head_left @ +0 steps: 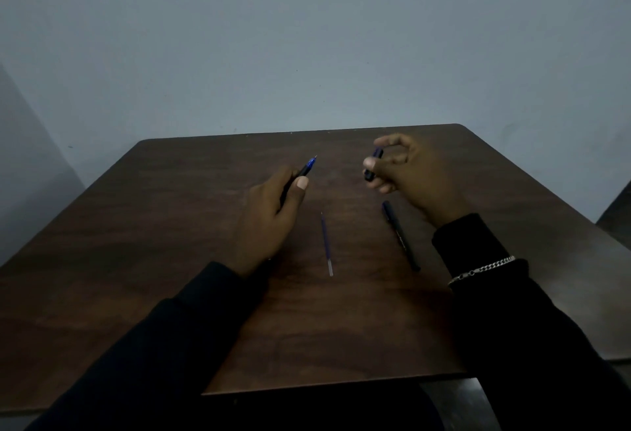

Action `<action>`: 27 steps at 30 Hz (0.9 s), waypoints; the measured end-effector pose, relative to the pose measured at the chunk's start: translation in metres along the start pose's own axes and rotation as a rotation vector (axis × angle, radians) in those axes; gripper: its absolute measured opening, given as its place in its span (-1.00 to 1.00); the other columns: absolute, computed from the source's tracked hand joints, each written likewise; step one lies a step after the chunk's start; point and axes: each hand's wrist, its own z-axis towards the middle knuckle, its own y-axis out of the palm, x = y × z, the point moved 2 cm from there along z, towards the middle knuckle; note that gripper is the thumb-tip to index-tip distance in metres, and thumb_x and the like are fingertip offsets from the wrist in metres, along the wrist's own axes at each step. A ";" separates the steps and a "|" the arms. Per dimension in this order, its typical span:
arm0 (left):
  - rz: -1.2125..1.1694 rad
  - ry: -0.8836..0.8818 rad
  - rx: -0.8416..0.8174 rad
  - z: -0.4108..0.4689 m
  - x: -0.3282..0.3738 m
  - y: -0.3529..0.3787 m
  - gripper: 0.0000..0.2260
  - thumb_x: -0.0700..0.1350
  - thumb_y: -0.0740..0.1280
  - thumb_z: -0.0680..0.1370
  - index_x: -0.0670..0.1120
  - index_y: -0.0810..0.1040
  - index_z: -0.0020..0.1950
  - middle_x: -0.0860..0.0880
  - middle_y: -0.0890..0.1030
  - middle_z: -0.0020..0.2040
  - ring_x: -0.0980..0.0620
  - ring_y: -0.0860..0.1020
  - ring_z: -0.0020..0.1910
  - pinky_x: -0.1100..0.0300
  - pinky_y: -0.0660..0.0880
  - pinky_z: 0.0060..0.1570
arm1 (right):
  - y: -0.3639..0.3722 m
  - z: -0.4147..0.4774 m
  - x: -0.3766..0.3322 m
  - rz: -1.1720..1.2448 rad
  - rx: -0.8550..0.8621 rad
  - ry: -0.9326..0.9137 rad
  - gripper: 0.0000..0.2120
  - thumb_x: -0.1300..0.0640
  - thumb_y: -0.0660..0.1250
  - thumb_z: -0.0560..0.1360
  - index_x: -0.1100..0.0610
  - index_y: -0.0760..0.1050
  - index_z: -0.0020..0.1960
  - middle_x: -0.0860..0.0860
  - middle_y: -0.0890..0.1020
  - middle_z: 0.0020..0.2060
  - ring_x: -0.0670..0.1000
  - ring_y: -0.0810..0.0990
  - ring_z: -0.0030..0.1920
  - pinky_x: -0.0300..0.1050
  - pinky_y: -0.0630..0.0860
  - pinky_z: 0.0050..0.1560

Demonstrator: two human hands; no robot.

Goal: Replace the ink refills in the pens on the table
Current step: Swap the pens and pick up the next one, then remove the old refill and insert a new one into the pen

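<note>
My left hand (pixel 269 212) grips a dark pen (pixel 304 170) with its blue tip and metal point aimed up and to the right, above the dark wooden table (pixel 170 259). Held a little above the table at the back right, my right hand (pixel 409 171) pinches a short dark blue pen cap (pixel 372 164) between thumb and fingers. A thin loose ink refill (pixel 326 242) lies on the table between my hands. A second capped dark pen (pixel 400 236) lies just right of it, below my right hand.
A pale wall rises behind the table's far edge. A silver chain bracelet (pixel 481 270) sits over my right sleeve. The table's near edge runs across the bottom, with a dark gap and a grey surface (pixel 457 403) below it.
</note>
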 end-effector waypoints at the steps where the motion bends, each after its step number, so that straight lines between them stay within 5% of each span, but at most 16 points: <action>1: -0.007 -0.004 -0.003 0.000 0.001 0.000 -0.70 -0.03 0.20 0.75 -0.21 0.50 -0.05 -0.17 0.47 -0.31 -0.11 0.46 -0.33 0.00 0.35 -0.30 | 0.002 -0.001 0.001 -0.097 -0.008 0.037 -0.72 0.15 0.50 0.52 0.15 0.51 0.16 0.19 0.73 -0.17 0.09 0.71 -0.29 -0.14 0.59 -0.34; 5: -0.015 -0.009 -0.010 -0.001 0.001 0.000 -0.69 -0.02 0.20 0.76 -0.20 0.51 -0.04 -0.16 0.49 -0.30 -0.10 0.47 -0.32 -0.01 0.37 -0.30 | 0.010 -0.005 0.008 -0.475 -0.080 0.124 -0.71 0.13 0.58 0.43 0.15 0.54 0.05 0.12 0.72 -0.23 0.03 0.72 -0.32 -0.15 0.63 -0.35; 9: -0.009 -0.009 -0.011 0.000 0.002 0.001 -0.70 -0.02 0.19 0.76 -0.18 0.51 -0.05 -0.13 0.49 -0.29 -0.07 0.48 -0.32 0.02 0.39 -0.29 | 0.018 -0.003 0.011 -0.610 -0.142 0.163 -0.75 0.15 0.59 0.43 0.15 0.58 0.01 0.08 0.70 -0.22 -0.04 0.68 -0.36 -0.27 0.55 -0.45; 21: -0.006 -0.022 -0.027 0.001 0.004 0.001 -0.71 0.00 0.19 0.76 -0.15 0.51 -0.04 -0.14 0.50 -0.28 -0.06 0.47 -0.31 0.03 0.38 -0.29 | 0.038 -0.003 0.017 -0.647 -0.277 0.290 -0.77 0.16 0.55 0.47 0.23 0.63 0.06 0.10 0.70 -0.26 -0.09 0.66 -0.40 -0.33 0.53 -0.47; 27: 0.003 -0.031 -0.049 0.001 0.006 0.001 -0.70 -0.02 0.19 0.76 -0.19 0.51 -0.03 -0.17 0.51 -0.26 -0.09 0.47 -0.26 0.19 0.36 -0.34 | 0.036 -0.006 0.019 -0.645 -0.266 0.292 -0.80 0.16 0.49 0.52 0.27 0.64 0.06 0.08 0.68 -0.30 -0.12 0.63 -0.42 -0.34 0.51 -0.49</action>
